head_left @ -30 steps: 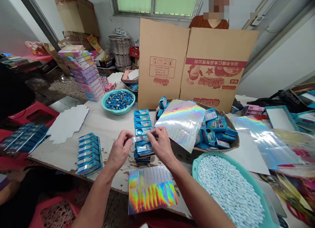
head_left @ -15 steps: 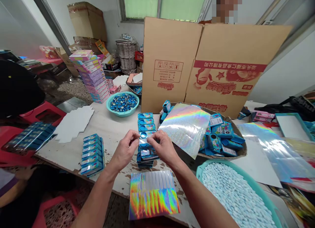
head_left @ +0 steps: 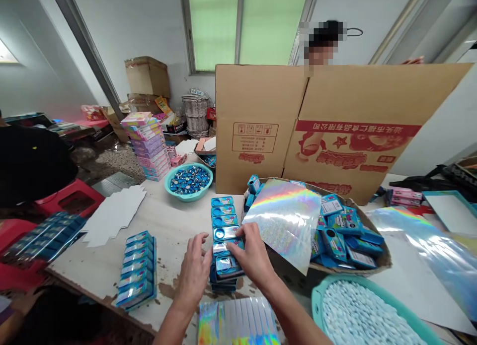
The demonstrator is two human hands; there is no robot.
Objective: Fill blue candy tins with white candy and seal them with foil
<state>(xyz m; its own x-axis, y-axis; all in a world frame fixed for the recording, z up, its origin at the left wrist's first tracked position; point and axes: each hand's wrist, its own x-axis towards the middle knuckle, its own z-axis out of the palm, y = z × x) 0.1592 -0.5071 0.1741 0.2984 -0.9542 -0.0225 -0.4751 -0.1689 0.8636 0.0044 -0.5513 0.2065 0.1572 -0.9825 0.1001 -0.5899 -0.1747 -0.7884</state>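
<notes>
A column of small blue boxes [head_left: 222, 220] runs along the table between my hands, with clear shiny film on some of the nearer ones. My left hand [head_left: 196, 265] is at the left side of the column, its fingers apart and nothing seen in them. My right hand [head_left: 250, 250] has its thumb and fingers on a blue box [head_left: 228, 245] from the right. Below the column lies a rainbow-shiny sheet with pale strips [head_left: 238, 317]. A second group of blue boxes [head_left: 136, 270] stands to the left.
Behind stand a teal bowl of blue discs [head_left: 189, 182] and a tall carton [head_left: 257, 102]. At right are a box of blue packs [head_left: 345, 221] under holographic film [head_left: 285, 211] and a teal basin of pale candies [head_left: 365, 310]. A person [head_left: 320, 47] is behind the carton.
The view has tilted up. My left hand has opened and moved slightly away from the column's near boxes. My right hand stays at the column's right side.
</notes>
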